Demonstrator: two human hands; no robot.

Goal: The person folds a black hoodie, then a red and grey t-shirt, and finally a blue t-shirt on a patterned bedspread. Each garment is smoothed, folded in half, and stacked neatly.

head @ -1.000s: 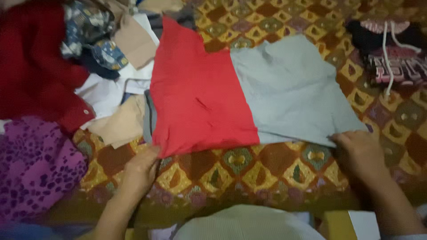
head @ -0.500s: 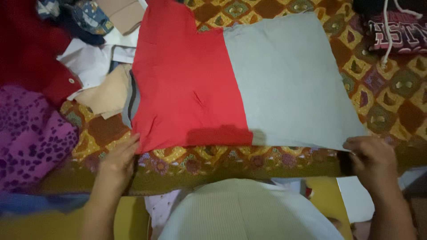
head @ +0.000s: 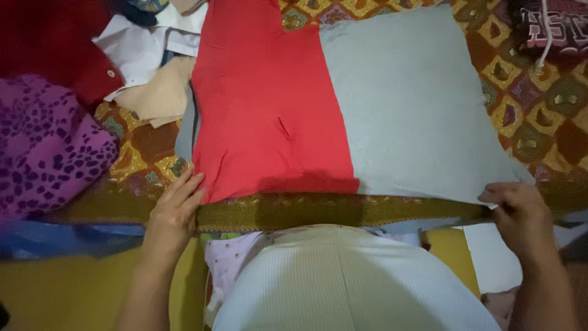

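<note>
The left hand (head: 173,211) lies with its fingers (head: 187,184) stretched out flat and close together, their tips pressing the near left corner of the cloth (head: 343,110), where its red half ends. The right hand (head: 517,211) is curled, fingers drawn together in a pinch on the near right corner of the grey half, lifting that corner slightly off the bed (head: 539,122). Between the two hands the cloth's near hem runs straight along the bed's near edge, just above the olive border of the patterned cover (head: 306,211), and the cloth spreads away from the person, flat, with one small crease in the red part. To do this well, I'd say both corners want equal tension, pulled apart and level so the hem stays straight, and the left hand should pinch as the right does rather than only press. At the bed's left side sits a heap of clothes: a purple spotted piece (head: 49,147), something dark red (head: 55,49), white and tan pieces (head: 153,92). A printed dark garment with a white cord (head: 551,24) lies at the far right corner.
</note>
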